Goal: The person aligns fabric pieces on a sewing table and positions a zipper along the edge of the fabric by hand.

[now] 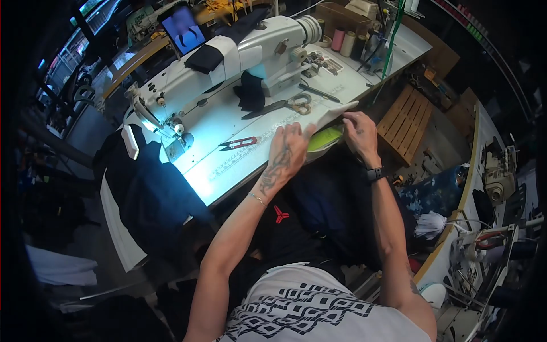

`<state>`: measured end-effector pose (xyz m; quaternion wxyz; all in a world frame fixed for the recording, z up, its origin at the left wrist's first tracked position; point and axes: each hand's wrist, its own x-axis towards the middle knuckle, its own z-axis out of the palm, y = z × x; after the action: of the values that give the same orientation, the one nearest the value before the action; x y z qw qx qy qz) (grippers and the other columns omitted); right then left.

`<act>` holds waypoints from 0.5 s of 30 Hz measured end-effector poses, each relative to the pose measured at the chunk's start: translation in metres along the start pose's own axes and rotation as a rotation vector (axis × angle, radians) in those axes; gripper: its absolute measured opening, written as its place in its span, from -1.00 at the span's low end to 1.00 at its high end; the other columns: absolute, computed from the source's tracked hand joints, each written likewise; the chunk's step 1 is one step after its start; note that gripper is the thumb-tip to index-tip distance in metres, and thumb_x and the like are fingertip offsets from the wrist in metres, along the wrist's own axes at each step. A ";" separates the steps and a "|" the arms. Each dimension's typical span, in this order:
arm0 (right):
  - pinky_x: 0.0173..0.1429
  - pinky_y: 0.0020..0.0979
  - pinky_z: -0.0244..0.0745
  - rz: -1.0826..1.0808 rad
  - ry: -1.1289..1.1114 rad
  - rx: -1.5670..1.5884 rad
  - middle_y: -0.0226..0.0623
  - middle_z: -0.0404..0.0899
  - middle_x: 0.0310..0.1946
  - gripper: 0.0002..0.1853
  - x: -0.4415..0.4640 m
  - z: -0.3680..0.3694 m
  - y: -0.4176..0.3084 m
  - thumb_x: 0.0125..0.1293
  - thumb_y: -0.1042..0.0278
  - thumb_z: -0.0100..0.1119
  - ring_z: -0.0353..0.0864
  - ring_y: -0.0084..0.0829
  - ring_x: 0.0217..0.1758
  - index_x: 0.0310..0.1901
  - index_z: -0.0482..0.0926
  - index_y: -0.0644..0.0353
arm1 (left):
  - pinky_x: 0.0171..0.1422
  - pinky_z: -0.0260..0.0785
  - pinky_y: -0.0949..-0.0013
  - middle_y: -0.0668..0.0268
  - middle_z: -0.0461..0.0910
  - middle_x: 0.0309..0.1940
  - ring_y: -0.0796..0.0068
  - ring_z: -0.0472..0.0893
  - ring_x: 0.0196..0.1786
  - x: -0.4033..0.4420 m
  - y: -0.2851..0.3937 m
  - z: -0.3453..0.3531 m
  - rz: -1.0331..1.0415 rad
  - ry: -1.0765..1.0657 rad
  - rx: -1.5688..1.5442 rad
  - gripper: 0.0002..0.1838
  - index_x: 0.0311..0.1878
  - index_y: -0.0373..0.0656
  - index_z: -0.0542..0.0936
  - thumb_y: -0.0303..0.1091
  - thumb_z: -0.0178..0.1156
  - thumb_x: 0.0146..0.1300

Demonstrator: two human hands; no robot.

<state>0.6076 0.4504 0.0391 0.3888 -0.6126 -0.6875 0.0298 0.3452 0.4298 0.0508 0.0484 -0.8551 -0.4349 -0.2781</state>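
At the front edge of the sewing table (228,182), my left hand (288,149) is closed on a white and lime-green piece of fabric (326,137). My right hand (360,135) pinches the same piece near its upper right edge, where a pale flap (335,115) rises. My fingers hide part of the fabric. Just beyond my left hand lie red-handled thread snips (242,142) and large scissors (279,106). Behind them stands a white sewing machine (194,71), its lamp lighting the needle area.
Dark cloth (142,182) hangs over the table's left end. Thread spools (346,44) stand at the back right. A slatted wooden stool (405,125) is right of the table. A phone or tablet screen (183,31) is propped behind the machine. Another machine (498,174) stands far right.
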 end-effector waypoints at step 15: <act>-0.07 0.00 0.64 0.102 0.142 -0.062 0.08 0.78 -0.20 -0.83 -0.017 0.019 0.013 0.53 0.30 0.36 0.78 0.21 -0.14 -0.10 0.75 0.25 | 0.03 0.61 -0.03 0.09 0.71 -0.14 -0.06 0.76 -0.09 -0.004 -0.017 0.009 -0.168 0.137 -0.386 -0.79 0.13 -0.11 0.70 -0.38 0.28 0.50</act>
<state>0.6061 0.4472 0.0109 0.4156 -0.6591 -0.6266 -0.0151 0.3347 0.4403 0.0383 -0.1101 -0.7884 -0.4390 -0.4167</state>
